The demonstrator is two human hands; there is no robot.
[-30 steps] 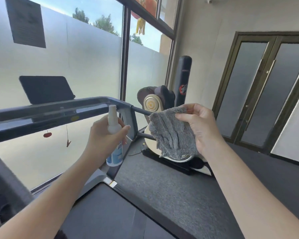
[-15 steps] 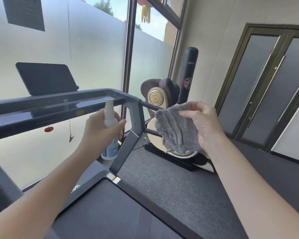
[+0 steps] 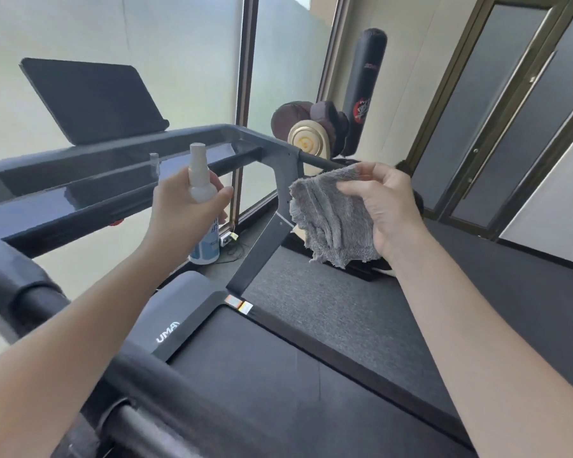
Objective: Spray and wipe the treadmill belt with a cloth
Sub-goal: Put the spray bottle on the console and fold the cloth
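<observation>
My left hand [image 3: 182, 213] grips a small spray bottle [image 3: 201, 186] with a white cap and a blue label, held upright in front of the treadmill console. My right hand [image 3: 386, 206] pinches a fluffy grey cloth [image 3: 331, 219] by its top edge, and the cloth hangs down beside the right upright. The black treadmill belt [image 3: 278, 375] lies below both hands, at the bottom middle of the view. Both hands are well above the belt and apart from each other.
The dark console bar [image 3: 96, 180] and its right upright [image 3: 268, 233] cross in front of me, with a black tablet holder [image 3: 93, 97] above. A padded handrail [image 3: 80, 342] runs at lower left. An exercise machine [image 3: 311, 133] and a punching bag [image 3: 364, 90] stand behind, glass doors [image 3: 510, 110] at right.
The view has tilted downward, so more of the belt and the motor cover shows. Both hands keep their holds on the bottle and the cloth and stay at about the same spacing.
</observation>
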